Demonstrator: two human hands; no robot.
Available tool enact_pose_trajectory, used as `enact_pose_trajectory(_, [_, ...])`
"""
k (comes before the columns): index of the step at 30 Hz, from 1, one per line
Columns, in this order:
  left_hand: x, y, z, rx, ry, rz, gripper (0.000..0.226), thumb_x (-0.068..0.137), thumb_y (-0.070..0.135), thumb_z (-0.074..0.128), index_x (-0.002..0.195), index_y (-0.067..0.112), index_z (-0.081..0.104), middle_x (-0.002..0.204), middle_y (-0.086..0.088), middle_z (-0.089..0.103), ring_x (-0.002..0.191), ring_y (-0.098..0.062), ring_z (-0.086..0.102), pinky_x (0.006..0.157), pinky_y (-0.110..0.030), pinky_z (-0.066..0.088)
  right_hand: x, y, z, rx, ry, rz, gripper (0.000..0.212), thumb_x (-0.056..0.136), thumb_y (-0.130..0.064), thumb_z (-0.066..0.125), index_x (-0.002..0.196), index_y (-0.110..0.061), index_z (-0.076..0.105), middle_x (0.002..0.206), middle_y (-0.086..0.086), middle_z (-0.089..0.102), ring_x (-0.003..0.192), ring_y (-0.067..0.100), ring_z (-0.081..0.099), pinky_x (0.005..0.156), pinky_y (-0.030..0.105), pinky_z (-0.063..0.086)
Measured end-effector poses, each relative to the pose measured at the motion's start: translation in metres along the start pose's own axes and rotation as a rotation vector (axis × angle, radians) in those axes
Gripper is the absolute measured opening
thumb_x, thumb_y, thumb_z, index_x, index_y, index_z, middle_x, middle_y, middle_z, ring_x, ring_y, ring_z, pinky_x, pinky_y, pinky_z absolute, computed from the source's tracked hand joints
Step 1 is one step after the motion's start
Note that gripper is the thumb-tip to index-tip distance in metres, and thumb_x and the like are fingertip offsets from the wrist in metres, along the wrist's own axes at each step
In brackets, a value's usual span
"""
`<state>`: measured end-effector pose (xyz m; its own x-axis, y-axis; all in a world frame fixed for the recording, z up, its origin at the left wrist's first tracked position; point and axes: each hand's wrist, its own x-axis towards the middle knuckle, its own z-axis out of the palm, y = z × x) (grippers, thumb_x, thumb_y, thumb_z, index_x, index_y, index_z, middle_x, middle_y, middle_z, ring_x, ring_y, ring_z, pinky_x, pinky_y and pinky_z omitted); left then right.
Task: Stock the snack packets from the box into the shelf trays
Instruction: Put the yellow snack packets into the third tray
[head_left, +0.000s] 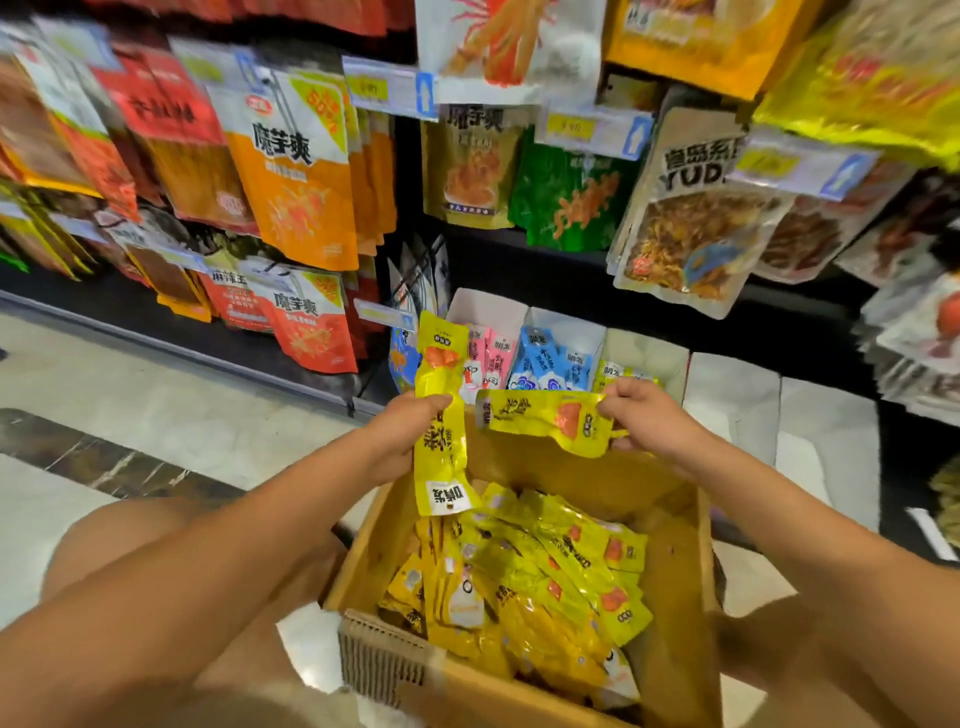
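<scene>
Head view: a yellow snack packet (440, 415) is gripped upright by the left hand (408, 434), fingers curled round its middle, while a second yellow packet (540, 418) is pinched sideways by the right hand (644, 415). Both are held above the open cardboard box (675, 551), where many yellow packets (545, 577) lie heaped, just before the white shelf trays (491, 306).

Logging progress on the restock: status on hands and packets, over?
Left hand grips upright yellow packet. Right hand pinches sideways yellow packet. Both above the box. Trays ahead, nothing in the way.
</scene>
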<state>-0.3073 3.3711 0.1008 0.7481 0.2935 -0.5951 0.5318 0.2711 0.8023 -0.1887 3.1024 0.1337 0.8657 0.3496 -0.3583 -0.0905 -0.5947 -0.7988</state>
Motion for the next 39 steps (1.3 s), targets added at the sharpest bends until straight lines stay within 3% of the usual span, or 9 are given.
enact_pose_trajectory(4, [0.002,0.017,0.023,-0.126,-0.019,-0.074,0.028,0.107,0.031,0.053,0.106,0.008,0.068,0.092,-0.015,0.075,0.079,-0.03,0.071,0.076,-0.043,0.058,-0.004,0.002,-0.009,0.26,0.119,-0.039,0.009,0.094,-0.014,0.059,0.085,-0.015,0.06,0.092,0.016,0.063,0.098,0.034,0.068,0.087,0.054,0.059])
enact_pose_trajectory(6, [0.005,0.021,0.037,-0.166,-0.04,-0.098,0.035,0.107,0.037,0.05,0.098,0.01,0.07,0.088,-0.014,0.076,0.077,-0.029,0.071,0.073,-0.041,0.056,-0.006,0.007,-0.007,0.39,0.197,-0.072,0.007,0.095,-0.008,0.057,0.089,-0.009,0.06,0.092,0.022,0.065,0.088,0.032,0.068,0.082,0.048,0.061])
enact_pose_trajectory(10, [0.019,0.022,0.059,-0.246,-0.114,-0.124,0.052,0.104,0.055,0.047,0.125,0.011,0.068,0.118,-0.018,0.073,0.103,-0.033,0.069,0.089,-0.048,0.055,-0.009,0.008,0.005,0.603,0.247,-0.126,0.014,0.098,0.0,0.054,0.087,-0.008,0.057,0.085,0.011,0.072,0.074,0.02,0.071,0.063,0.027,0.059])
enact_pose_trajectory(14, [0.039,0.023,0.076,-0.365,-0.242,-0.198,0.068,0.098,0.07,0.043,0.132,0.017,0.067,0.128,-0.017,0.07,0.118,-0.036,0.067,0.102,-0.054,0.049,-0.006,0.014,0.018,0.693,0.113,-0.185,0.019,0.1,0.001,0.051,0.085,-0.01,0.055,0.08,0.009,0.072,0.07,0.016,0.07,0.062,0.023,0.056])
enact_pose_trajectory(18, [0.054,0.031,0.084,-0.409,-0.221,-0.17,0.049,0.099,0.049,0.059,0.132,0.013,0.067,0.124,-0.018,0.072,0.115,-0.035,0.069,0.097,-0.054,0.052,0.002,0.028,0.03,0.597,-0.032,-0.14,0.019,0.096,-0.005,0.061,0.083,-0.018,0.062,0.088,0.017,0.064,0.081,0.027,0.06,0.078,0.038,0.053])
enact_pose_trajectory(25, [0.074,0.027,0.083,-0.21,-0.167,0.064,0.037,0.095,0.018,0.071,0.132,0.014,0.063,0.121,-0.014,0.074,0.11,-0.033,0.072,0.097,-0.057,0.056,0.021,0.034,0.022,0.199,-0.09,-0.018,0.01,0.091,-0.016,0.068,0.081,-0.014,0.066,0.07,-0.004,0.058,0.067,0.007,0.053,0.06,0.015,0.042])
enact_pose_trajectory(31, [0.062,0.019,0.093,0.09,-0.245,0.215,0.03,0.092,0.021,0.077,0.118,0.028,0.065,0.115,0.001,0.077,0.101,-0.018,0.075,0.089,-0.039,0.06,0.028,0.022,0.025,0.311,-0.034,-0.049,0.025,0.089,-0.039,0.072,0.109,-0.024,0.067,0.105,-0.002,0.071,0.096,0.008,0.066,0.074,0.022,0.051])
enact_pose_trajectory(36, [0.053,0.016,0.099,0.186,-0.297,0.225,0.039,0.093,0.026,0.076,0.128,0.027,0.061,0.119,0.004,0.075,0.106,-0.014,0.073,0.094,-0.038,0.059,0.031,0.018,0.034,0.349,-0.028,-0.07,0.055,0.081,-0.053,0.076,0.107,-0.007,0.063,0.112,0.025,0.067,0.086,0.019,0.064,0.073,0.029,0.046])
enact_pose_trajectory(39, [0.051,0.021,0.096,0.154,-0.308,0.193,0.036,0.094,0.024,0.074,0.127,0.024,0.061,0.115,0.002,0.077,0.103,-0.016,0.075,0.089,-0.039,0.061,0.035,0.016,0.034,0.377,-0.043,-0.058,0.04,0.088,-0.041,0.074,0.101,-0.005,0.064,0.103,0.021,0.07,0.084,0.015,0.061,0.073,0.028,0.047])
